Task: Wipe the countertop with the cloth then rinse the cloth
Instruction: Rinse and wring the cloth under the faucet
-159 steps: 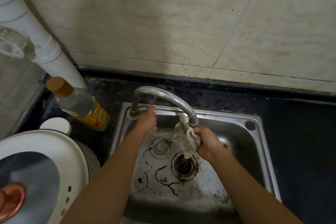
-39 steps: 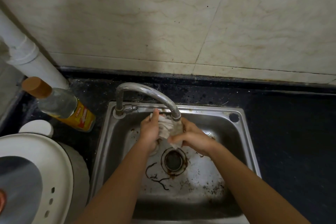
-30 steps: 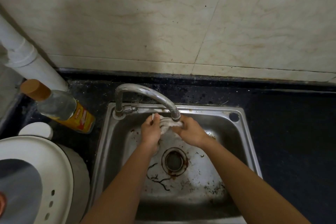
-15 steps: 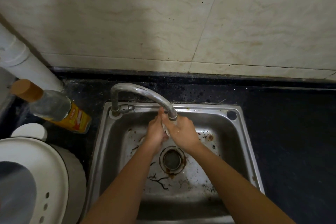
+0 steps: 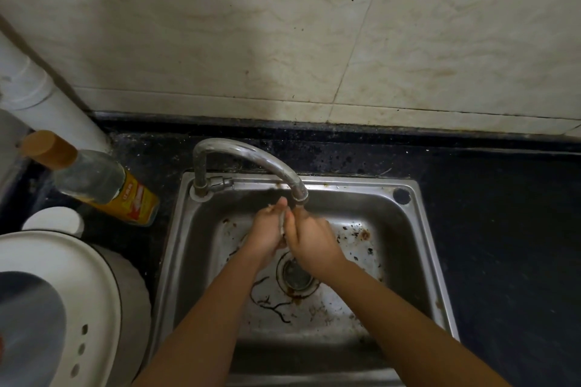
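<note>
My left hand (image 5: 266, 232) and my right hand (image 5: 309, 237) are pressed together over the steel sink (image 5: 421, 248), just under the spout of the curved metal tap (image 5: 251, 157). The pale cloth (image 5: 282, 223) is squeezed between my palms, and only a thin strip of it shows. Both hands are closed on it. The black countertop (image 5: 509, 229) surrounds the sink.
A clear bottle with a yellow label and brown cap (image 5: 100, 185) stands left of the sink. A white appliance lid (image 5: 56, 302) fills the lower left. A white pipe (image 5: 47, 104) runs up the left wall. The sink drain (image 5: 295, 273) lies below my hands.
My left hand left the tap handle and joined the right on the cloth. The hands have closed tightly together, so the cloth is now nearly hidden between the palms.
</note>
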`<action>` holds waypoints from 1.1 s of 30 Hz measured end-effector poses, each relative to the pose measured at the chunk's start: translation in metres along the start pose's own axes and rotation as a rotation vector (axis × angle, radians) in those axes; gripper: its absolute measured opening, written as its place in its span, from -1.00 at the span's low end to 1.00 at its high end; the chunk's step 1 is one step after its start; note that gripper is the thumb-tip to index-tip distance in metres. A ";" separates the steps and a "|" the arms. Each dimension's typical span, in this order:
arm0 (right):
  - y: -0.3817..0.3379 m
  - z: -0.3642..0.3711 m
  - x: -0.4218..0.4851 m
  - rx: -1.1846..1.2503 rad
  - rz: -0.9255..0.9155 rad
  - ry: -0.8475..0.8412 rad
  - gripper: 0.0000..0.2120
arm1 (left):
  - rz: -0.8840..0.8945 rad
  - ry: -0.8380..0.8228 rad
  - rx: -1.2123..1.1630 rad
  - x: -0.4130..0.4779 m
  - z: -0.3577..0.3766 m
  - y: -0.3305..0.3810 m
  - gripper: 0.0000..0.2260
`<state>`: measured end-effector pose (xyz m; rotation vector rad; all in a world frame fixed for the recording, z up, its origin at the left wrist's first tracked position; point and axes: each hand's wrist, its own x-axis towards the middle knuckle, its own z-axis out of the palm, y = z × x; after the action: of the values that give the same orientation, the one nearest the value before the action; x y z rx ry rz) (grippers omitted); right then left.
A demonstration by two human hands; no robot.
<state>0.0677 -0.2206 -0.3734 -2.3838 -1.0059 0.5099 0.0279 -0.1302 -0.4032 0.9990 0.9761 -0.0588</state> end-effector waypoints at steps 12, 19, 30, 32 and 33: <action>-0.006 0.005 0.010 -0.033 0.151 0.075 -0.47 | 0.109 0.058 0.139 -0.004 0.002 0.003 -0.57; 0.024 0.012 0.030 0.568 0.474 -0.068 -0.66 | 0.126 0.014 0.038 -0.009 0.000 0.004 -0.67; 0.045 0.005 0.031 1.478 0.580 0.122 -0.71 | 0.171 0.029 -0.092 -0.007 -0.030 0.004 -0.85; 0.044 0.004 0.031 1.424 0.538 0.149 -0.79 | 0.169 -0.017 -0.122 -0.006 -0.029 0.005 -0.84; 0.044 0.004 0.031 1.403 0.512 0.122 -0.76 | 0.176 -0.040 -0.113 -0.006 -0.028 0.005 -0.81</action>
<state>0.1110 -0.2232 -0.4063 -1.2789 0.1469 0.8456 0.0079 -0.1090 -0.4008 0.9720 0.8427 0.1214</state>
